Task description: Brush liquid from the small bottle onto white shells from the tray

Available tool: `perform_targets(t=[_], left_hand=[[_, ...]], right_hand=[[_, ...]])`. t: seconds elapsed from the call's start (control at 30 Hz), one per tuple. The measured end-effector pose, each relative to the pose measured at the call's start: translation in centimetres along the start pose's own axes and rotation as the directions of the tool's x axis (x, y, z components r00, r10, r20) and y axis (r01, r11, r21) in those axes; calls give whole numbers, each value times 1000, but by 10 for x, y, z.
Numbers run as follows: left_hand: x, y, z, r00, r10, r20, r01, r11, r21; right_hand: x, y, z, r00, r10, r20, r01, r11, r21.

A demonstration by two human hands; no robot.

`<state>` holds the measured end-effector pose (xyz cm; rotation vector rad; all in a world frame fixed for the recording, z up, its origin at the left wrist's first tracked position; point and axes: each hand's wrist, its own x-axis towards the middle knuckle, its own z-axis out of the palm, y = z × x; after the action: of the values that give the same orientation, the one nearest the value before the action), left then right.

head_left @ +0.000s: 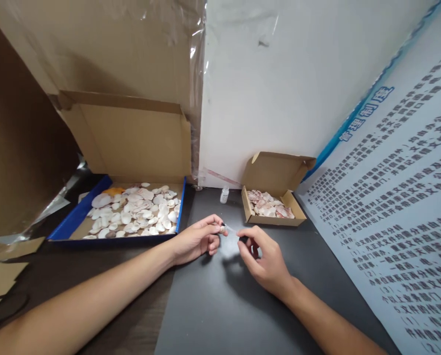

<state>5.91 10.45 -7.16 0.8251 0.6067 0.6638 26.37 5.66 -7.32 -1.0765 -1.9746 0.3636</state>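
Note:
A small pale seashell (223,230) is pinched between the thumb and fingertips of my left hand (198,240). My right hand (266,256) grips the black cap (244,239) of a brush applicator. Its thin clear stem (231,229) points left, and the dark tip meets or nearly meets the shell; I cannot tell which. Behind both hands a small clear bottle (224,195) with a white label stands upright, its contents hard to make out.
An open blue-edged cardboard box (117,240) full of white shells lies at left. At right, a smaller open carton (275,221) holds pinkish shells. A white wall (257,98) rises behind, and a printed poster (401,197) borders the right side. Cardboard pieces (2,281) lie far left.

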Motion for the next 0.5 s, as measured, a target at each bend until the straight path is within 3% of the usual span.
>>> perform_targets(t=[0.13,0.3,0.4,0.5], left_hand=[[0,-1,-2,1000,0,24,0,1000,-1],[-1,0,-1,1000,-12,8,12,1000,-2],[-1,1,-1,1000,-7,8,7,1000,1],[-1,0,-1,1000,-15,4,15,1000,-8]], right_hand=[[1,2,-1,998,26,-55,-29,998,-54],[3,1,-2,1000,-12,-4,12,1000,-20],[3,1,-3,998,28,-51,-30,998,-53],[1,1,-3,999,-18,-37,18,1000,-18]])
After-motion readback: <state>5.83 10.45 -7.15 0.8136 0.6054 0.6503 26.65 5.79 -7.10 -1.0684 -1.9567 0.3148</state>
